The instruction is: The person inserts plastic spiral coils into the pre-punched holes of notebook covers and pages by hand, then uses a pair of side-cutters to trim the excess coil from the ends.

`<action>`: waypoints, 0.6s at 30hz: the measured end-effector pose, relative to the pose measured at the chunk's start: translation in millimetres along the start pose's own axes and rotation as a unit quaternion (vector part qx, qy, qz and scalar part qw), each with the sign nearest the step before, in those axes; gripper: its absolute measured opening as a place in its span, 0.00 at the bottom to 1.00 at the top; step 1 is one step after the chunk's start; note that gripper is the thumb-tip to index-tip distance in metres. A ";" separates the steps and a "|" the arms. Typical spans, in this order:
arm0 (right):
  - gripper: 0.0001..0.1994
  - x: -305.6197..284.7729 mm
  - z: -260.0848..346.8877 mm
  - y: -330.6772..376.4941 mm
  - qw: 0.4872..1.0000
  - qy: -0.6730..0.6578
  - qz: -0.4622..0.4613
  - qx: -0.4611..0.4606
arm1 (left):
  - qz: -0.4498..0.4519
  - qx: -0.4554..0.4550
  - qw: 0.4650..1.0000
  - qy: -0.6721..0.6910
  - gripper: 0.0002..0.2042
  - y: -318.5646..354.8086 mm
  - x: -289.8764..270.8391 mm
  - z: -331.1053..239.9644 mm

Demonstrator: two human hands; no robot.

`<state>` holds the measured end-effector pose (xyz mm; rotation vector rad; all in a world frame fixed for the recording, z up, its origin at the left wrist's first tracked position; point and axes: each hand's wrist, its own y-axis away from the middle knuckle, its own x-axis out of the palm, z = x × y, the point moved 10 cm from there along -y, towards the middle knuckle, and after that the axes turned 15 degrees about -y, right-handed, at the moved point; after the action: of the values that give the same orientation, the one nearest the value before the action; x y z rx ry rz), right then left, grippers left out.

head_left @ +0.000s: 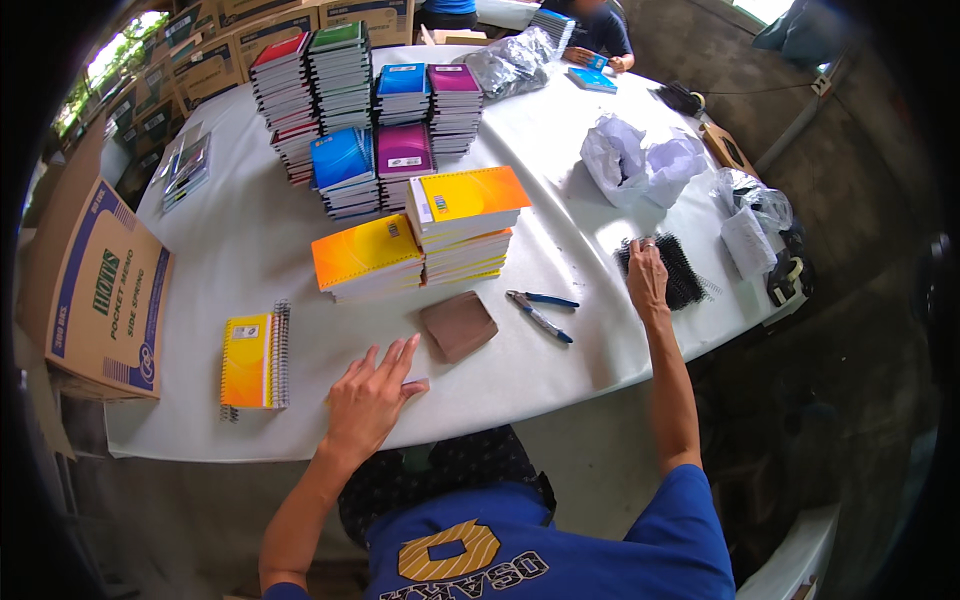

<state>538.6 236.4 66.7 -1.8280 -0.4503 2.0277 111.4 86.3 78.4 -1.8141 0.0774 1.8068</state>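
The right hand (647, 272) rests with fingers bent on a pile of black spiral wire (672, 268) near the white table's (240, 240) right edge. The left hand (370, 392) lies flat and spread, holding nothing, beside a brown pad (459, 324). Blue-handled pliers (540, 310) lie between the hands. Stacked notebooks (400, 170) stand behind, and a cardboard box (100, 290) with blue bands at left.

Table: you sit at a white-covered table (240, 250).
Floor: grey concrete (850, 200).
Left: stacked cardboard boxes (200, 60), daylight behind them.
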 end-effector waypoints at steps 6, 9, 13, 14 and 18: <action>0.13 -44.5 209.0 68.3 0.841 -0.502 0.154 -0.129 | -0.011 0.009 0.999 -0.042 0.32 1.9 3.9 2.7; 0.09 -42.8 283.9 107.3 0.724 -0.623 0.259 -0.143 | -0.007 0.017 0.999 -0.048 0.32 3.2 4.8 2.5; 0.08 -25.9 300.7 114.0 0.704 -0.624 0.313 -0.128 | -0.002 0.032 0.998 -0.060 0.33 0.2 2.1 -0.8; 0.08 -24.5 300.5 111.7 0.702 -0.625 0.315 -0.130 | -0.001 0.029 0.998 -0.062 0.33 0.7 1.0 0.6; 0.08 -27.0 308.1 107.2 0.665 -0.631 0.351 -0.189 | 0.011 0.040 0.997 -0.064 0.32 0.2 1.5 -0.2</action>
<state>228.1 132.8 72.5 -0.2835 -0.5435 3.8133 111.6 86.6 77.0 -1.6454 0.1182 1.9024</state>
